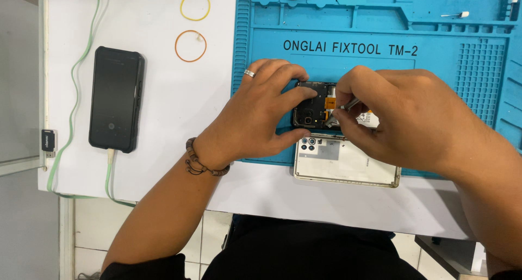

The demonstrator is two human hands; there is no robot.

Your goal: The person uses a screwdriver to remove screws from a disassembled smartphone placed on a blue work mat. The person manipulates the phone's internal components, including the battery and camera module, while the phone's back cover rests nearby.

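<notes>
Now, from the head view, we work inside the opened black smartphone (pixel 314 107) lying on the blue silicone repair mat (pixel 380 68).
Our left hand (pixel 261 114) clamps the phone's top end; our right hand (pixel 402 117) pinches slim metal tweezers (pixel 341 108), tips at the orange flex cable (pixel 329 102). Best we brace steadily and lift gently. The white removed back cover (pixel 348 163) lies just below.

Your left hand (pixel 261 114) and right hand (pixel 402 114) meet over opened phone (pixel 311 109) on repair mat (pixel 380 51). Back cover (pixel 348 163) just before it. Charging phone (pixel 116 98) far left; two rubber bands (pixel 193 27) behind.
</notes>
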